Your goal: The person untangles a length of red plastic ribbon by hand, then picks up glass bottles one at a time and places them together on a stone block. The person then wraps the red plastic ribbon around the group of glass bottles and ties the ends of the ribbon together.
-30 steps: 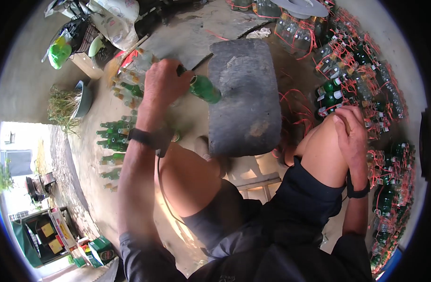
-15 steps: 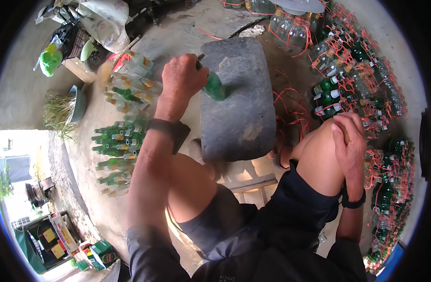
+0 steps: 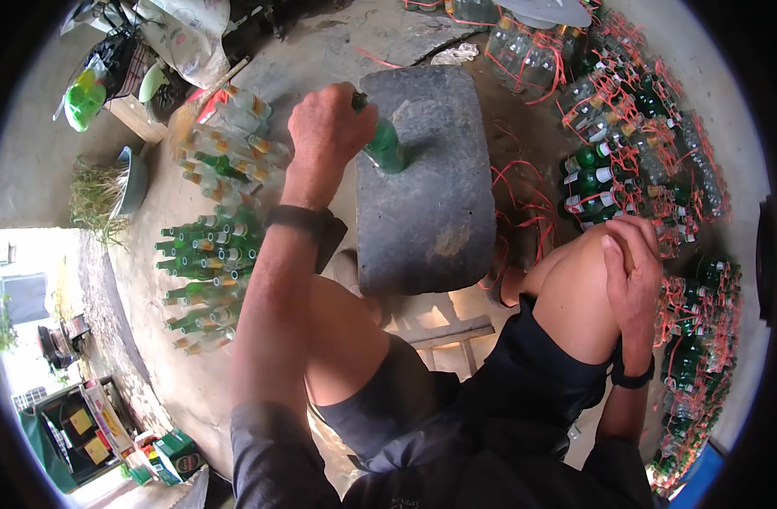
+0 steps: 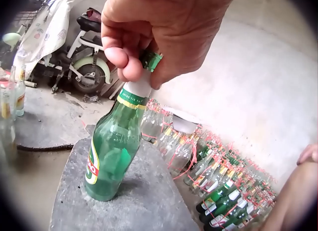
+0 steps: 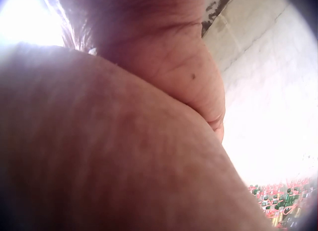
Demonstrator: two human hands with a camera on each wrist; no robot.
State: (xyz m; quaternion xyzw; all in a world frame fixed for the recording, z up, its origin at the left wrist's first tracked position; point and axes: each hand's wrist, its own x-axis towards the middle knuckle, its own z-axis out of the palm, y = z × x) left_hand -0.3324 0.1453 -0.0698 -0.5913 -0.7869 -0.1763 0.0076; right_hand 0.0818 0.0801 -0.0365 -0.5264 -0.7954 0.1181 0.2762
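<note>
My left hand [image 3: 329,127] pinches a green glass bottle [image 4: 117,146] by the top of its neck, its green mouth end showing between thumb and fingers. The bottle bears a red, white and yellow label and leans a little, its base on the dark grey slab [image 4: 144,206]. From the head view, the same bottle [image 3: 387,148] sits near the slab's [image 3: 431,204] left edge. My right hand [image 3: 634,271] rests on the right knee [image 3: 575,297] with relaxed fingers. In the right wrist view, only the heel of that hand [image 5: 184,77] shows against the leg.
Loose green bottles [image 3: 210,254] and clear bottles [image 3: 227,153] stand on the floor at left. Bundles of bottles [image 3: 600,178] tied with red string line the right wall. Loose red string [image 3: 528,204] lies beside the slab. A parked scooter [image 4: 87,62] stands farther back.
My left hand has carried the bottle from the slab's left side onto it, and the bottle has gone from strongly tilted to more upright. My right hand has stayed on the knee.
</note>
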